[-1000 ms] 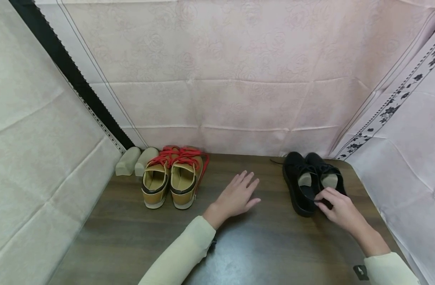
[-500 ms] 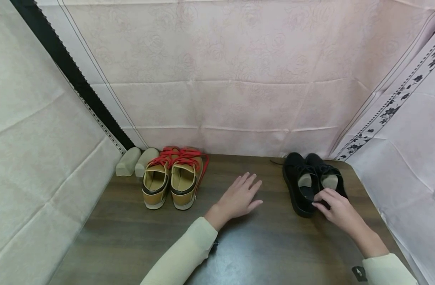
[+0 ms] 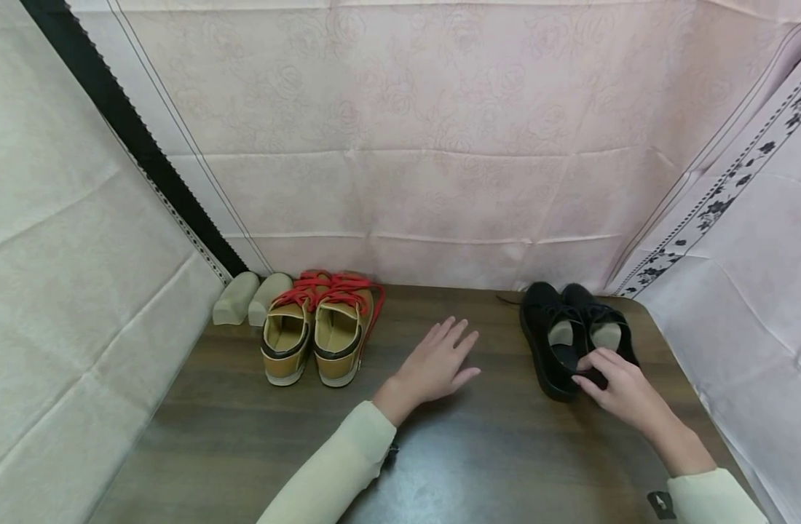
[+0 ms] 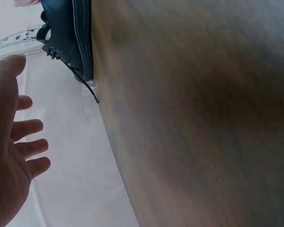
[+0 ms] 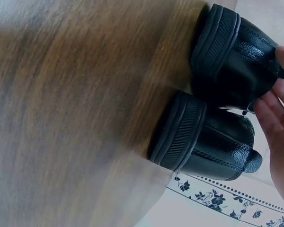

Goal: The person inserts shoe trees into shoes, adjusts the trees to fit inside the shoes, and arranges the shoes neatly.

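Two black lace-up shoes stand side by side at the right of the tabletop, heels facing me: the left black shoe (image 3: 537, 342) and the right black shoe (image 5: 217, 146). A pale insert shows in each opening. My right hand (image 3: 622, 387) pinches the left shoe's heel tab, thumb outside and fingers at the opening, as the right wrist view shows. Part of the right shoe's heel is hidden behind this hand in the head view. Between the two pairs of shoes, my left hand (image 3: 429, 365) hovers over the table with fingers spread, holding nothing.
Tan shoes (image 3: 338, 356) with red laces stand at the left. Beside them lie two pale shoe-shaped inserts (image 3: 237, 298). A brown wooden table (image 3: 479, 458) lies beneath, with pale patterned cloth (image 3: 440, 196) behind and at both sides. One black lace (image 4: 87, 87) trails from the left black shoe.
My right thumb has shifted slightly left at the left black shoe's heel. My left hand has stayed nearly still, and the shoes stand where they were.
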The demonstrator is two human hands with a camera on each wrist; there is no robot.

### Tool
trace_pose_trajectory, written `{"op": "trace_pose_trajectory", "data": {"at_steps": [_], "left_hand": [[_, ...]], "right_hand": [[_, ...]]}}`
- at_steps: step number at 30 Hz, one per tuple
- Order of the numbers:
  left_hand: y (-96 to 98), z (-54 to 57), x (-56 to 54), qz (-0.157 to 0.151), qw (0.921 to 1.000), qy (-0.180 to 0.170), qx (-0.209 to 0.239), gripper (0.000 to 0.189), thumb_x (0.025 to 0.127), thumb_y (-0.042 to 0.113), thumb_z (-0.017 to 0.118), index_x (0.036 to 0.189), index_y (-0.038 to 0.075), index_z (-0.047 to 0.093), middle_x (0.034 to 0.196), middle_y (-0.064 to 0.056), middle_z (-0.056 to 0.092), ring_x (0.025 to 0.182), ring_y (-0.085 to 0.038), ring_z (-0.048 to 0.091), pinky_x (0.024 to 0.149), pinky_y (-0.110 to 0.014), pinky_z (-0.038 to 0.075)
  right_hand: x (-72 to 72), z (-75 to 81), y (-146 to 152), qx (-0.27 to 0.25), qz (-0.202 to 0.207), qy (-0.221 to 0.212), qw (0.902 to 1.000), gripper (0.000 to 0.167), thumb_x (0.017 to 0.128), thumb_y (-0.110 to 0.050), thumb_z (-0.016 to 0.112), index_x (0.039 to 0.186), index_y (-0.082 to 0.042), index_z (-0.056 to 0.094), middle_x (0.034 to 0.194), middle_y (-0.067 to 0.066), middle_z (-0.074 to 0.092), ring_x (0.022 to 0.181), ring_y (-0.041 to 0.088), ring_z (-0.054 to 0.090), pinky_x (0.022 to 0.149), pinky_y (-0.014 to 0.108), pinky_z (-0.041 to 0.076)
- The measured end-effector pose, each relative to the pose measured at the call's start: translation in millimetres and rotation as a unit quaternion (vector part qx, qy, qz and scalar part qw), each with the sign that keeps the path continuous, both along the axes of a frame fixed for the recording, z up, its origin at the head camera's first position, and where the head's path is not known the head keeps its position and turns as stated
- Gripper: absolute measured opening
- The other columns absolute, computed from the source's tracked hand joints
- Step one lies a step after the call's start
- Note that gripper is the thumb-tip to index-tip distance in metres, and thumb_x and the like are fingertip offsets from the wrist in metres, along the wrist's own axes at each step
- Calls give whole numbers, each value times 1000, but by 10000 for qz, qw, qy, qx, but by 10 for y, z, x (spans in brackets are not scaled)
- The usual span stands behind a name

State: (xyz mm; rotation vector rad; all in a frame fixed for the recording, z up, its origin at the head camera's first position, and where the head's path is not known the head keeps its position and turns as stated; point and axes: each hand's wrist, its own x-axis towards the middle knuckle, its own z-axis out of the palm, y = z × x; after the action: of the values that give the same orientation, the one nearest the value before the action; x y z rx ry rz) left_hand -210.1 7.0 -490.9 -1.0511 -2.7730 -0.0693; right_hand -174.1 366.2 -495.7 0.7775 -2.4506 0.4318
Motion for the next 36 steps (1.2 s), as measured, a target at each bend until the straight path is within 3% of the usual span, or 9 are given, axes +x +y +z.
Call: {"op": "trace_pose_trajectory", "data": {"at_steps": [12,17,23,36], "left_hand": [[-110,50,-10,61,9999,21,84,68,106,57,46,158,14,42,164,-15,38,153,-36,35,123,-50,33],[-169,76,-14,84,9997,148,185,66,105,54,51,156,13,45,162,-16,41,151,-37,37,122,-50,34],[-259,107,5,176,9995,129,218,66,105,54,52,156,13,46,162,-16,41,151,-37,37,124,-50,31],[-538,161,59,363,9982,250,405,65,104,51,55,154,11,48,160,-18,44,150,-39,39,122,-53,33]], "right_hand": [[8,55,-77,-53,-53,-12,10000,38,65,-4,93,92,-14,68,94,-5,67,86,15,64,79,24,49],[-8,72,-122,-191,214,90,9995,33,69,-5,91,93,-13,69,96,-4,68,90,15,64,81,25,48],[-12,91,-218,-326,420,149,9985,22,80,-10,85,95,-11,70,102,-3,68,96,16,64,89,16,44],[-15,148,-547,-358,501,76,9981,38,73,-4,87,107,-8,72,110,2,69,105,19,64,99,8,39]]}}
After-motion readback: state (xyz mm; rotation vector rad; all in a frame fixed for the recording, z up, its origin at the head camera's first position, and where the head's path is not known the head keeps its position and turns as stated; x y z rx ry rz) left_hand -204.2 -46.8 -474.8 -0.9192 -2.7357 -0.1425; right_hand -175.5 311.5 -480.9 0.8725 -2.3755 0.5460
